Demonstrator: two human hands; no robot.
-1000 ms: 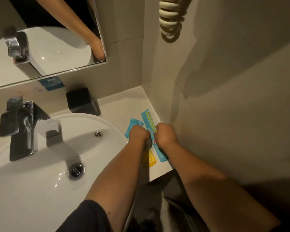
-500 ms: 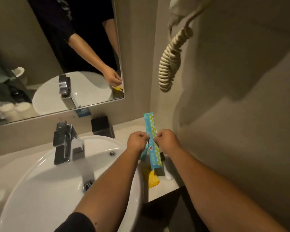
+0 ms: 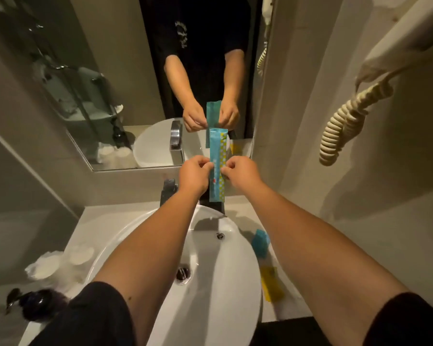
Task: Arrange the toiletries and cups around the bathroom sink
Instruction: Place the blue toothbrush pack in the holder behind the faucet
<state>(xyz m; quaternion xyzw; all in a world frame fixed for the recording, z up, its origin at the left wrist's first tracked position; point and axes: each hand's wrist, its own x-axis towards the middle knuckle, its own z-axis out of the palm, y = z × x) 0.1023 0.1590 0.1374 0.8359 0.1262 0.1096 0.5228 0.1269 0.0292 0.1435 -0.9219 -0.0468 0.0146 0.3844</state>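
A: Start on the far left, well down from the hands. What's there?

B: A dark pump bottle (image 3: 34, 304) near the tabletop's (image 3: 90, 221) front edge. Just past it, nearer the hands, sit white cups (image 3: 60, 262) under clear wrapping, blurred at this angle.

A: And moving toward the middle?

B: The white sink (image 3: 235, 283) lies under both forearms, its drain (image 3: 183, 273) between them. The faucet (image 3: 168, 189) stands just below the left hand.

A: The hands themselves?

B: The left hand (image 3: 195, 174) is curled, fingertips pinching the left edge of a long teal toothbrush packet (image 3: 218, 166). The right hand (image 3: 240, 171) pinches the opposite edge the same way. The packet stands upright between them, lifted clear of the tabletop, in front of the mirror (image 3: 135, 83), which shows the same grip reflected.

A: Is the packet open?

B: I can't tell from here.

A: What's right of the sink?

B: Below the right hand, beside the right forearm, a small blue packet (image 3: 260, 242) lies on the tabletop just beside the sink's rim. Nearer the person, a yellow packet (image 3: 271, 283) lies flat there too.

A: And far right?

B: Up on the wall, right of the hands, a cream coiled cord (image 3: 345, 123) hangs down.
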